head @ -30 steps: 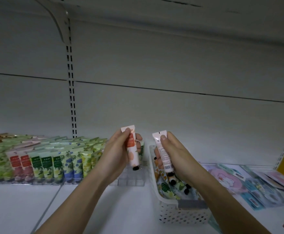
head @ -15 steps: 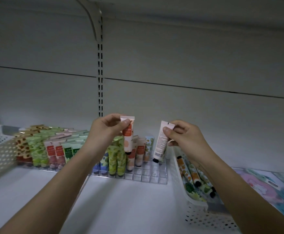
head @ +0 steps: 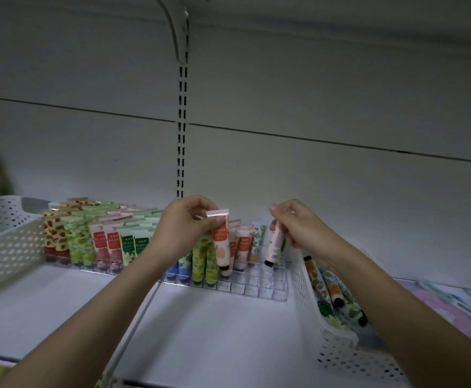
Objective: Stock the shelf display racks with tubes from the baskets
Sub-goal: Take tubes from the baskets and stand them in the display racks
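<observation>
My left hand pinches the flat top of an orange-and-white peach tube, cap down, its black cap at a cell of the clear display rack. My right hand pinches the top of a pale pink tube, cap down, just above the rack's right end. Several tubes stand in rows in the rack, filling its left part. A white perforated basket at the right holds several more tubes.
A second white perforated basket stands at the far left of the shelf. Flat pastel packets lie at the far right. A slotted upright runs up the back panel. The shelf above hangs close overhead.
Both hands have carried their tubes left from the right basket to the rack and lowered them. The left tube now reaches the rack; the right tube hangs nearer its right end.
</observation>
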Action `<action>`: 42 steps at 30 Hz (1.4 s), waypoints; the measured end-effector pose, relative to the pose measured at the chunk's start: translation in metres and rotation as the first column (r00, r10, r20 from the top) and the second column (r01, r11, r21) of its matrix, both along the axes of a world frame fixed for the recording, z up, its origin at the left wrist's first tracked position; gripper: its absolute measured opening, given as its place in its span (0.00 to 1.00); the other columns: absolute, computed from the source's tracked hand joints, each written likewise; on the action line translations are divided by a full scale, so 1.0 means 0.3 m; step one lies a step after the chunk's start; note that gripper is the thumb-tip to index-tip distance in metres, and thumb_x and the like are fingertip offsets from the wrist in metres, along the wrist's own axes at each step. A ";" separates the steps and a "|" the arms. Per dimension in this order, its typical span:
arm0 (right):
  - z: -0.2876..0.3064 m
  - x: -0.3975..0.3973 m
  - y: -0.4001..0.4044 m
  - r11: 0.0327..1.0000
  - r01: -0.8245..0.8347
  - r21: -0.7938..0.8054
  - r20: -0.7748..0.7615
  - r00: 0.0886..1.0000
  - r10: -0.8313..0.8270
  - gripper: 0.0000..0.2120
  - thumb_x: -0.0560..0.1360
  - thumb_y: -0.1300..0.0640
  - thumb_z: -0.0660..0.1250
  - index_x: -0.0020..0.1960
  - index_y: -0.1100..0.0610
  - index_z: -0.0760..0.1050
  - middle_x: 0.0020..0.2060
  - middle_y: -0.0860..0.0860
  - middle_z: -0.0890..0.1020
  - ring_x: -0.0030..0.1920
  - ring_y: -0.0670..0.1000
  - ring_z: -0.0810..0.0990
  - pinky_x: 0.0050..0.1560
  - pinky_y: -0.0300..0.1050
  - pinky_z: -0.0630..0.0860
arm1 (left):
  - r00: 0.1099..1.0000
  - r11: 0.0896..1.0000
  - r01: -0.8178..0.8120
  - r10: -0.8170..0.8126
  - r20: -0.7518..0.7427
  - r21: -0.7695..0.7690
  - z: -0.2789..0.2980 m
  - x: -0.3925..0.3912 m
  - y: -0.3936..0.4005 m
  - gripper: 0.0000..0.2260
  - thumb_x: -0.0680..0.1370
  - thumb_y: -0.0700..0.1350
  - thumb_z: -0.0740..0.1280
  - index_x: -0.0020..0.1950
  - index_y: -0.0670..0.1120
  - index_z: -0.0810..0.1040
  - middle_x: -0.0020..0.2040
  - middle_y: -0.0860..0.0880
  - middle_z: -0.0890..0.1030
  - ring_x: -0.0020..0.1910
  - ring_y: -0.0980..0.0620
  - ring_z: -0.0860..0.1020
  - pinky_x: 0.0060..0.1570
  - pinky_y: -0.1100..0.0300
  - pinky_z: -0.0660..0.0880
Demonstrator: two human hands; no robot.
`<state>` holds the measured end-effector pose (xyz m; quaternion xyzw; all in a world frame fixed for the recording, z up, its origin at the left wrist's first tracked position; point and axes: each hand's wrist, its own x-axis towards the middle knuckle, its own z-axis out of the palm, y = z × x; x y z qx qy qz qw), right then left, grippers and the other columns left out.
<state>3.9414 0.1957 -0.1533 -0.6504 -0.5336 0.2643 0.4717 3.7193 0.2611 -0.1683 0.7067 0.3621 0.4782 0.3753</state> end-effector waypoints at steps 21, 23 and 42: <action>-0.033 -0.014 0.062 1.000 -0.008 0.025 0.490 0.872 -0.006 0.06 0.78 0.60 0.68 0.49 0.56 0.84 0.39 0.47 0.84 0.35 0.42 0.83 0.40 0.37 0.80 | 0.964 0.881 -0.128 0.219 -0.152 0.455 -0.128 0.058 -0.062 0.08 0.68 0.35 0.77 0.45 0.42 0.85 0.40 0.49 0.85 0.35 0.53 0.80 0.42 0.66 0.75; -0.034 -0.021 0.067 0.999 -0.005 0.038 0.510 0.860 -0.015 0.06 0.78 0.60 0.68 0.49 0.56 0.84 0.39 0.48 0.84 0.36 0.43 0.83 0.44 0.41 0.81 | 0.958 0.853 -0.113 0.229 -0.171 0.509 -0.132 0.059 -0.062 0.09 0.68 0.32 0.76 0.45 0.41 0.85 0.41 0.47 0.85 0.37 0.50 0.81 0.43 0.61 0.77; -0.038 -0.055 0.084 0.999 -0.019 0.042 0.615 0.788 -0.011 0.06 0.76 0.60 0.69 0.50 0.57 0.84 0.41 0.51 0.85 0.42 0.50 0.82 0.50 0.48 0.80 | 0.859 0.791 -0.013 0.322 -0.397 0.612 -0.197 0.077 -0.041 0.06 0.73 0.32 0.70 0.49 0.39 0.82 0.44 0.44 0.78 0.41 0.44 0.78 0.37 0.50 0.76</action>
